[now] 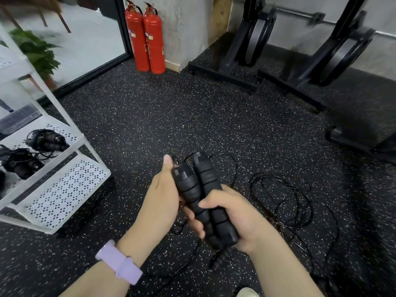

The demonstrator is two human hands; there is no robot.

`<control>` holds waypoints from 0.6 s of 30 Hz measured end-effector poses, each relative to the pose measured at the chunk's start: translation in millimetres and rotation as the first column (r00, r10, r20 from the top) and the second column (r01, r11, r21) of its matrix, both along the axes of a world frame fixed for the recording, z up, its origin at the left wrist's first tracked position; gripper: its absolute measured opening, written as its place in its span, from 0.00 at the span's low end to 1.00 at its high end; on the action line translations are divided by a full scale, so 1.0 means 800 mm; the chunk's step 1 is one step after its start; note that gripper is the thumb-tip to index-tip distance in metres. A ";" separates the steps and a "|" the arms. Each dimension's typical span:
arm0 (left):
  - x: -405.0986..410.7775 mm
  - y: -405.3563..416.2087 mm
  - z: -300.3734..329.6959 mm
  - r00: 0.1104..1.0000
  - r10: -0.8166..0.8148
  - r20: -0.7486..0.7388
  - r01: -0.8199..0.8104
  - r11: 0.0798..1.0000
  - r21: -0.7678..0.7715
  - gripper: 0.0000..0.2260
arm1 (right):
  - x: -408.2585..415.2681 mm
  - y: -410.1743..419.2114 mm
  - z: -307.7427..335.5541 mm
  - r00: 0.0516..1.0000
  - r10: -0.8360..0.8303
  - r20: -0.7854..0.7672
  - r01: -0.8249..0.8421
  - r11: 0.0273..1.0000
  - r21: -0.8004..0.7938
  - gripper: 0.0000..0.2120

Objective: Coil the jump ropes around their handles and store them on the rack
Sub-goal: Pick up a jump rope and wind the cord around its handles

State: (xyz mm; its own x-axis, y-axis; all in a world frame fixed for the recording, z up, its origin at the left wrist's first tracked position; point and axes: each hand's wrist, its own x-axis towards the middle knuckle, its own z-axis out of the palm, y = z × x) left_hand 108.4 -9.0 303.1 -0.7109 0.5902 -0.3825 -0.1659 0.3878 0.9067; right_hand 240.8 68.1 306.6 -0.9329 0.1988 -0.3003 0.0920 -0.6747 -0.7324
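Hands are meeting low in the middle of the view, both working on one pair of black handles (203, 196). The right hand (233, 219) is wrapping its fingers and thumb around the lower part of the two handles, which are lying side by side and touching, their upper ends pointing away from the person. The left hand (165, 196) is pressing against the left side of the pair, thumb (168, 162) stretched up alongside the left handle and fingers curling underneath, so it is gripping the handles too. A ribbed black end piece is sticking out below the right hand. A lilac wristband (119, 262) is sitting on the left wrist.

The thin black rope (285, 202) is trailing from the handles and lying in loose, uncoiled loops on the speckled rubber floor (150, 116), just to the right of the right hand.

To the left of the left hand, a white rack (70, 189) with perforated shelves is standing on the floor; on its middle shelf two bundled ropes (46, 140) with dark handles are already lying, well apart from the hands.

Beyond the hands, two red fire extinguishers (145, 39) are standing together against the wall, and black equipment frames (300, 67) are standing further right.
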 end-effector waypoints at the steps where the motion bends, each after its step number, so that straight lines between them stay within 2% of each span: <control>1: -0.003 0.000 -0.002 1.000 -0.002 -0.014 0.002 1.000 -0.003 0.33 | -0.004 -0.004 -0.002 0.996 -0.072 0.048 0.066 0.992 0.111 0.11; 3: -0.003 -0.003 -0.004 0.998 -0.042 -0.055 0.042 0.999 0.003 0.31 | -0.012 -0.012 -0.006 0.970 -0.216 0.110 0.180 0.947 0.265 0.07; 5: 0.000 -0.008 -0.006 0.961 -0.102 -0.258 0.102 0.995 -0.013 0.29 | -0.017 -0.016 -0.007 0.922 -0.356 0.150 0.270 0.872 0.408 0.05; 7: 0.005 -0.012 -0.007 0.897 -0.112 -0.427 0.125 0.992 0.001 0.26 | -0.020 -0.015 -0.009 0.859 -0.476 0.191 0.287 0.754 0.591 0.06; 8: 0.006 -0.013 -0.007 0.892 -0.117 -0.436 0.132 0.991 0.004 0.26 | -0.019 -0.014 -0.010 0.837 -0.507 0.205 0.260 0.699 0.666 0.07; 11: 0.007 -0.013 -0.005 0.918 -0.228 -0.325 0.207 0.973 -0.099 0.33 | -0.020 -0.018 -0.012 0.812 -0.519 0.269 0.058 0.529 0.847 0.11; 14: 0.005 -0.012 -0.001 0.920 -0.309 -0.243 0.276 0.947 -0.163 0.40 | -0.021 -0.029 -0.015 0.792 -0.523 0.315 -0.123 0.369 0.921 0.14; 15: 0.005 -0.011 0.000 0.925 -0.312 -0.216 0.279 0.945 -0.173 0.41 | -0.022 -0.032 -0.015 0.793 -0.524 0.311 -0.181 0.284 0.941 0.16; 17: 0.004 -0.011 0.004 0.944 -0.297 -0.143 0.269 0.945 -0.186 0.37 | -0.024 -0.037 -0.015 0.810 -0.507 0.295 -0.272 0.120 0.955 0.20; 18: 0.004 -0.011 0.005 0.959 -0.267 -0.096 0.247 0.953 -0.178 0.31 | -0.026 -0.040 -0.015 0.821 -0.491 0.292 -0.304 0.058 0.951 0.23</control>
